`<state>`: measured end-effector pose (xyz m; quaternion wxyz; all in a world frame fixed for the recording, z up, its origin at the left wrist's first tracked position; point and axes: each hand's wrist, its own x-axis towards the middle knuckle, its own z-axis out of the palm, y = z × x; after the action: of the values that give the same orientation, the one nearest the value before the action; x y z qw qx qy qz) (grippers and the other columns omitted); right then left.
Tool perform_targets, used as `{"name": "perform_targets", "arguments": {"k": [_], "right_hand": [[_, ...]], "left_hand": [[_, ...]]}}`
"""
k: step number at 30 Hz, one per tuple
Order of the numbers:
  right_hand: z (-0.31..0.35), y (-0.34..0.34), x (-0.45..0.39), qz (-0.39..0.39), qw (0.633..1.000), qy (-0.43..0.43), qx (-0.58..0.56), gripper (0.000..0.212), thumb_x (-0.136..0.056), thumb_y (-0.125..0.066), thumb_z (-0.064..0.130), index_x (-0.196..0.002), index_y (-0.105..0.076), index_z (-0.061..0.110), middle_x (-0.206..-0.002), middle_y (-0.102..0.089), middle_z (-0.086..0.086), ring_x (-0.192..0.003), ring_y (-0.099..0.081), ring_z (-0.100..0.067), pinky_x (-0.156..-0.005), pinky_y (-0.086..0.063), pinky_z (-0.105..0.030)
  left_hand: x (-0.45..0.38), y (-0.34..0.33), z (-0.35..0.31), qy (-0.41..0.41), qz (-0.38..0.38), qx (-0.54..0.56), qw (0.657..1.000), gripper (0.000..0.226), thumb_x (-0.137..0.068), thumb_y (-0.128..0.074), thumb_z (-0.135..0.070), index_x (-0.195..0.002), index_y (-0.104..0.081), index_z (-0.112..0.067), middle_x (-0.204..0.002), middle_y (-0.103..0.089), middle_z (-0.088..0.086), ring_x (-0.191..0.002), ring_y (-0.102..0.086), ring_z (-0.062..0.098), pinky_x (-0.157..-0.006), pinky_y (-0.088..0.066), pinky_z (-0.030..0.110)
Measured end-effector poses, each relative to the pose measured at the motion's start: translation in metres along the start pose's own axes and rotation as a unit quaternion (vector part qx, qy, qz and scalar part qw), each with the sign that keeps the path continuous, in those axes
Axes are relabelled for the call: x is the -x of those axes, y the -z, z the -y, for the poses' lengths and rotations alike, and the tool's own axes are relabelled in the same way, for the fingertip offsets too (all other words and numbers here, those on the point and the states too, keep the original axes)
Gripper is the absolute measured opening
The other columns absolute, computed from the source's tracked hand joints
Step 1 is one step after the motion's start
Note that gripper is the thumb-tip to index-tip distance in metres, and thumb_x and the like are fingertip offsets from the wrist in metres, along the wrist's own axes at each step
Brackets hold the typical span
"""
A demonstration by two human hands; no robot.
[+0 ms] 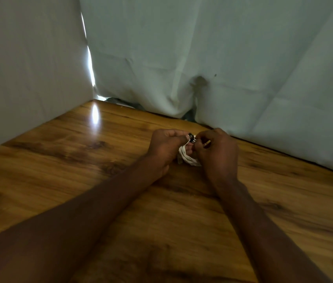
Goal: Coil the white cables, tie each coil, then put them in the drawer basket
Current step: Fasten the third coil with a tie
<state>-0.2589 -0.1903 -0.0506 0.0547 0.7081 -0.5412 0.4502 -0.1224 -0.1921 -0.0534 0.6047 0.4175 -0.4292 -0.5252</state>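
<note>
Head view: left hand (164, 148) and right hand (217, 152) both pinched white cable coil (188, 157), black tie (191, 137) on top, above desk (59, 160).

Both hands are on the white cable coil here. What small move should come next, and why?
Probably cinch the black tie around the white cable coil. The left hand and right hand both pinch at the coil's top, above the wooden table, and no drawer basket is in view.

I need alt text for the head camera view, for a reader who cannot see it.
Two bare hands, left hand and right hand, hold a small coil of white cable together above a wooden table, a small black piece at the coil's top. White cloth hangs behind.
</note>
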Motion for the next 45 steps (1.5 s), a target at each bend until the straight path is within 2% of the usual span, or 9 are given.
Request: {"name": "perform_targets", "arguments": {"k": [7,10,13,19,21,25,31,39,45], "right_hand": [[0.004,0.004,0.001,0.006,0.999,-0.013,0.052,0.007,-0.087,-0.069,0.023,-0.089,-0.076,0.023,-0.090,-0.063,0.000,-0.077,-0.057,-0.017,-0.064,-0.033,-0.031],[0.005,0.003,0.001,-0.002,0.997,-0.031,0.066,0.006,-0.081,-0.071,0.026,-0.086,-0.074,0.026,-0.088,-0.064,0.002,-0.078,-0.060,-0.018,-0.063,-0.037,-0.031],[0.007,0.001,0.000,0.001,0.996,-0.030,0.080,0.008,-0.079,-0.072,0.026,-0.086,-0.073,0.023,-0.086,-0.066,0.000,-0.078,-0.061,-0.022,-0.063,-0.042,-0.033],[0.007,-0.001,-0.001,-0.007,0.997,-0.042,0.070,0.010,-0.081,-0.070,0.021,-0.091,-0.073,0.021,-0.087,-0.069,-0.003,-0.079,-0.063,-0.024,-0.063,-0.041,-0.033],[0.006,-0.001,0.001,-0.024,0.998,-0.054,0.015,0.012,-0.081,-0.070,0.019,-0.091,-0.074,0.023,-0.086,-0.070,0.000,-0.079,-0.064,-0.020,-0.065,-0.043,-0.032],[0.011,0.000,0.005,-0.031,0.999,-0.031,-0.029,0.013,-0.081,-0.070,0.017,-0.090,-0.078,0.021,-0.087,-0.072,0.002,-0.080,-0.066,-0.018,-0.069,-0.043,-0.030],[0.014,-0.003,0.007,-0.032,0.999,-0.014,-0.040,0.019,-0.083,-0.072,0.014,-0.095,-0.083,0.022,-0.089,-0.073,-0.003,-0.081,-0.067,-0.022,-0.072,-0.049,-0.035],[0.014,0.000,0.005,-0.101,0.975,-0.128,-0.150,0.025,-0.081,-0.074,0.006,-0.101,-0.077,0.022,-0.071,-0.070,0.013,-0.069,-0.065,0.004,-0.069,-0.049,-0.016],[0.012,-0.003,0.007,-0.048,0.994,-0.069,-0.073,0.013,-0.085,-0.072,0.015,-0.090,-0.082,0.021,-0.080,-0.076,0.005,-0.074,-0.069,-0.013,-0.072,-0.052,-0.032]], "left_hand": [[0.002,0.000,0.000,-0.013,0.002,-0.029,0.999,0.015,-0.096,-0.067,-0.001,-0.107,-0.073,0.007,-0.079,-0.074,0.018,-0.054,-0.069,0.016,-0.039,-0.048,0.021],[-0.002,0.000,0.005,-0.030,0.001,-0.043,0.999,0.014,-0.093,-0.070,-0.003,-0.105,-0.076,0.004,-0.090,-0.077,0.021,-0.075,-0.076,0.029,-0.061,-0.062,0.032],[-0.005,-0.001,0.008,-0.050,-0.006,-0.061,0.997,0.013,-0.091,-0.074,-0.006,-0.103,-0.078,-0.001,-0.094,-0.078,0.016,-0.093,-0.076,0.032,-0.083,-0.063,0.042],[-0.007,-0.003,0.011,-0.050,-0.013,-0.084,0.995,0.019,-0.085,-0.081,-0.009,-0.103,-0.079,-0.003,-0.098,-0.079,0.010,-0.097,-0.076,0.023,-0.091,-0.062,0.040],[-0.006,-0.003,0.010,-0.029,-0.007,-0.052,0.998,0.023,-0.085,-0.080,-0.006,-0.106,-0.076,0.003,-0.099,-0.078,0.017,-0.097,-0.076,0.029,-0.087,-0.063,0.041],[-0.002,0.001,0.006,-0.001,-0.005,0.010,1.000,0.019,-0.089,-0.074,0.000,-0.105,-0.074,0.009,-0.096,-0.075,0.028,-0.079,-0.074,0.033,-0.056,-0.058,0.029],[-0.003,0.000,0.000,0.039,-0.024,0.064,0.997,0.016,-0.090,-0.069,0.004,-0.104,-0.073,0.011,-0.087,-0.074,0.024,-0.066,-0.072,0.026,-0.058,-0.062,0.030],[0.000,-0.003,-0.004,0.066,0.001,0.097,0.993,0.020,-0.091,-0.069,0.008,-0.109,-0.069,0.015,-0.092,-0.074,0.030,-0.063,-0.075,0.023,-0.057,-0.061,0.026],[0.001,-0.002,-0.004,0.050,-0.008,0.072,0.996,0.021,-0.091,-0.070,0.004,-0.110,-0.071,0.013,-0.099,-0.073,0.032,-0.068,-0.072,0.027,-0.056,-0.061,0.027]]}}
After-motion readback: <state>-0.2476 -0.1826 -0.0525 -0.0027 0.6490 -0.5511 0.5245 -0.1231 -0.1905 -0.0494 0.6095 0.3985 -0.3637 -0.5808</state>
